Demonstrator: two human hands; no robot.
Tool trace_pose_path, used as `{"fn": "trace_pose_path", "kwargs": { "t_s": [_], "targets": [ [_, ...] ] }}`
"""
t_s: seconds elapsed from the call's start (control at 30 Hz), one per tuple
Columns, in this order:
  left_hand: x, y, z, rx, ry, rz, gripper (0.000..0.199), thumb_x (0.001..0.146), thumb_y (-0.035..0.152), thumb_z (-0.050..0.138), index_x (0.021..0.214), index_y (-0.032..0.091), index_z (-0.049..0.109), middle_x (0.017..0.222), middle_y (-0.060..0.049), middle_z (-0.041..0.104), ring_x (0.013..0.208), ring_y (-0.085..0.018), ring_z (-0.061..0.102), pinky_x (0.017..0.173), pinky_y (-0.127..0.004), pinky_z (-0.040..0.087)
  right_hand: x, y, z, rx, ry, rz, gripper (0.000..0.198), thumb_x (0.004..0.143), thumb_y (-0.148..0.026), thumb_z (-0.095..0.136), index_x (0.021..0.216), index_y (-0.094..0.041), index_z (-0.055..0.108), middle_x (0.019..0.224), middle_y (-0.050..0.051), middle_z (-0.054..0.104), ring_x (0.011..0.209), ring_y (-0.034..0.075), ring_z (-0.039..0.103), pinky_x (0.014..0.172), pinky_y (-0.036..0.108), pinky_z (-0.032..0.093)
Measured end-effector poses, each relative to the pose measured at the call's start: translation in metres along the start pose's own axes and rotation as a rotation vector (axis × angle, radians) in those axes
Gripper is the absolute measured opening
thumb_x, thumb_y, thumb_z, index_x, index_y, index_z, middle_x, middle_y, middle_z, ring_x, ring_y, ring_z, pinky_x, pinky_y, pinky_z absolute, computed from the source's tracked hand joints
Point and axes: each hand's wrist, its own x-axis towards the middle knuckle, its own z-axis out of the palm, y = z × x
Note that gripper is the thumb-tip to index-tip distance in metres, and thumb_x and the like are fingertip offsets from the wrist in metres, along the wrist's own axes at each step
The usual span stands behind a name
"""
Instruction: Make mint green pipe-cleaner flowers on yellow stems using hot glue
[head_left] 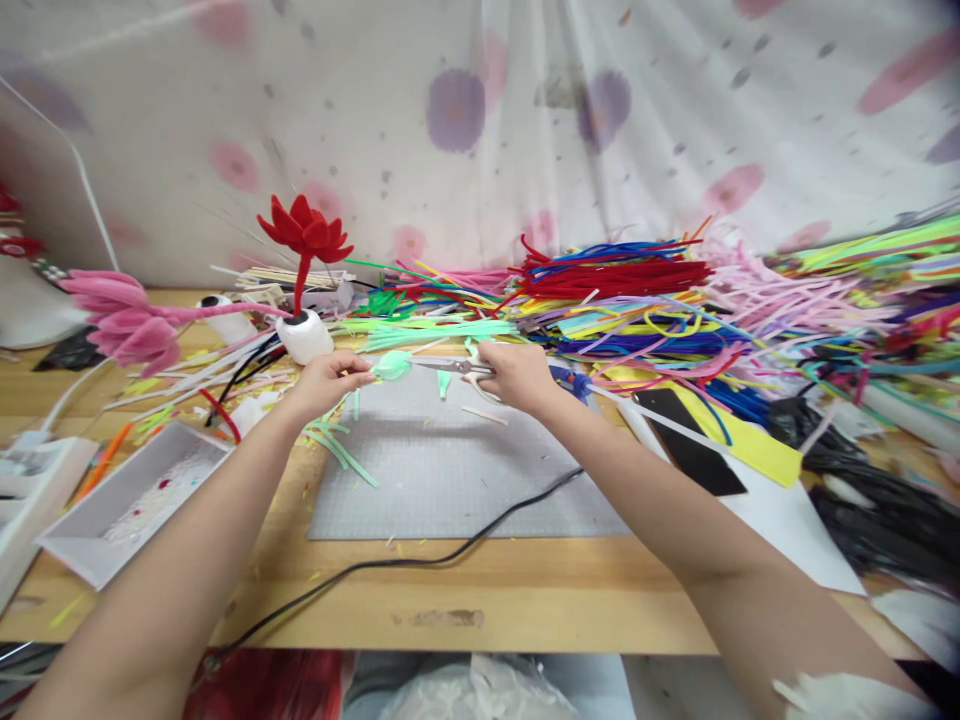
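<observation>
My left hand [335, 382] pinches a mint-green petal-shaped piece of fuzzy pipe cleaner [393, 365] by its left end, above the far edge of the grey cutting mat [465, 490]. In my right hand [517, 376] is a pair of scissors [455, 367], fingers wrapped round the handles. The blades point left, their tips close to the piece's right side; whether they touch it I cannot tell. A small mint-green scrap [443, 385] shows just below the blades. Loose mint-green pipe cleaner strips [341, 450] lie at the mat's left edge.
A red fuzzy flower [304, 232] stands in a white pot [305, 338], with a pink flower [127, 315] leaning left. Bundles of coloured pipe cleaners [615, 283] line the back. A black cable [420, 562] crosses the mat. At left is a white box [135, 500] of beads.
</observation>
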Motion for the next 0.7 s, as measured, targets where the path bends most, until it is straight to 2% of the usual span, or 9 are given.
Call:
{"fn": "trace_pose_path", "kwargs": {
  "t_s": [0.43, 0.7],
  "targets": [
    [0.0023, 0.0007, 0.0035, 0.04, 0.003, 0.077, 0.024, 0.063, 0.041, 0.065, 0.065, 0.017, 0.064, 0.069, -0.001, 0.062, 0.065, -0.013, 0.054, 0.059, -0.024, 0.04, -0.0058, 0.0055, -0.0023, 0.0, 0.026, 0.029, 0.024, 0.076, -0.039, 0.053, 0.088, -0.019, 0.054, 0.081, 0.005, 0.065, 0.072, 0.017, 0.057, 0.052, 0.026, 0.015],
    [0.0017, 0.0028, 0.006, 0.063, 0.006, 0.066, 0.028, 0.061, 0.045, 0.066, 0.066, 0.017, 0.064, 0.071, -0.003, 0.063, 0.067, -0.014, 0.054, 0.06, -0.025, 0.041, -0.0089, 0.0071, -0.004, 0.008, 0.008, 0.043, 0.023, 0.076, -0.037, 0.053, 0.089, -0.019, 0.055, 0.083, 0.005, 0.065, 0.073, 0.017, 0.056, 0.053, 0.026, 0.016]
  ]
}}
